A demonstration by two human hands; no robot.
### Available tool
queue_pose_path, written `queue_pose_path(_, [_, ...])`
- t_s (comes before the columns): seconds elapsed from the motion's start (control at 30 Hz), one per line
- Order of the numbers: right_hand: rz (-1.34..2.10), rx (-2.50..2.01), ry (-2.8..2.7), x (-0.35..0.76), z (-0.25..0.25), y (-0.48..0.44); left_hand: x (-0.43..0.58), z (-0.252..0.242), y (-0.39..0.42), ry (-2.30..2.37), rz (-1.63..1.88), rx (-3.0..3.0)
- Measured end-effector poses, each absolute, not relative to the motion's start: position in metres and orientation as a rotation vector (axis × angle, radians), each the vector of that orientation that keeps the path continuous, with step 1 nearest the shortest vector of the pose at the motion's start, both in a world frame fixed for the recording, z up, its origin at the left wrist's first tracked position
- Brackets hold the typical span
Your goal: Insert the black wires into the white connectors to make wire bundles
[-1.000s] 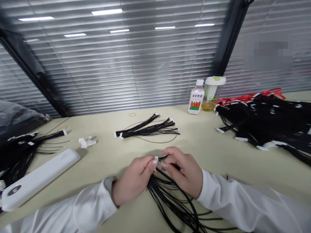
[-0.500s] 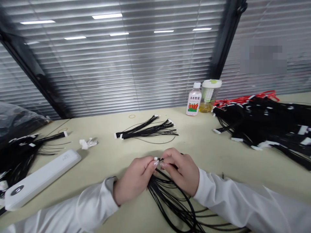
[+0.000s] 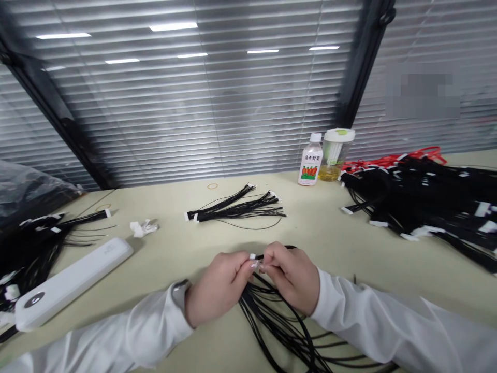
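My left hand [image 3: 222, 282] is closed, its thumb and forefinger pinching a small white connector [image 3: 252, 256] at the end of a black cable. Close beside it, my right hand [image 3: 292, 277] pinches the black cable just behind that connector. The fingertips of both hands nearly meet. Below them a bundle of long black cables [image 3: 277, 321] hangs and spreads over the table, passing under my right forearm. Beyond my hands lie two short bunches of black wires [image 3: 236, 211] with white connectors at their left ends.
On the right is a large heap of black cable harnesses [image 3: 423, 197] with red cables [image 3: 427, 152] behind. A labelled bottle [image 3: 310, 160] and a lidded cup [image 3: 336, 155] stand at the back. To the left are a long white device [image 3: 73, 282], crumpled tissue [image 3: 143, 228] and more black wires [image 3: 34, 248].
Both hands have shifted very slightly in the picture and still pinch at the connector. My right fingers have closed up a little. The view has moved slightly.
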State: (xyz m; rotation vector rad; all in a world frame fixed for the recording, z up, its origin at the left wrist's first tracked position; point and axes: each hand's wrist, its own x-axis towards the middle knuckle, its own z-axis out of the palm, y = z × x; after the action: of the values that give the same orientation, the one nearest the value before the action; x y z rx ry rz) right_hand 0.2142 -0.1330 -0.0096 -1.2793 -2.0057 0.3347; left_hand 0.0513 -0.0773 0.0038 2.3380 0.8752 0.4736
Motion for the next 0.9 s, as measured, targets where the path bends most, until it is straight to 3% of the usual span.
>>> queue_pose_path(0.57, [0.235,-1.169,-1.763,0.2121,-0.0154,-0.1324,0.048,-0.0008,-0.0746,0.797,0.604,2.175])
queue_pose_path(0.9, [0.113,-1.144,-1.902,0.2155,-0.0159,-0.1315,0.0498,-0.0019,-0.0726,0.799,0.547,2.189])
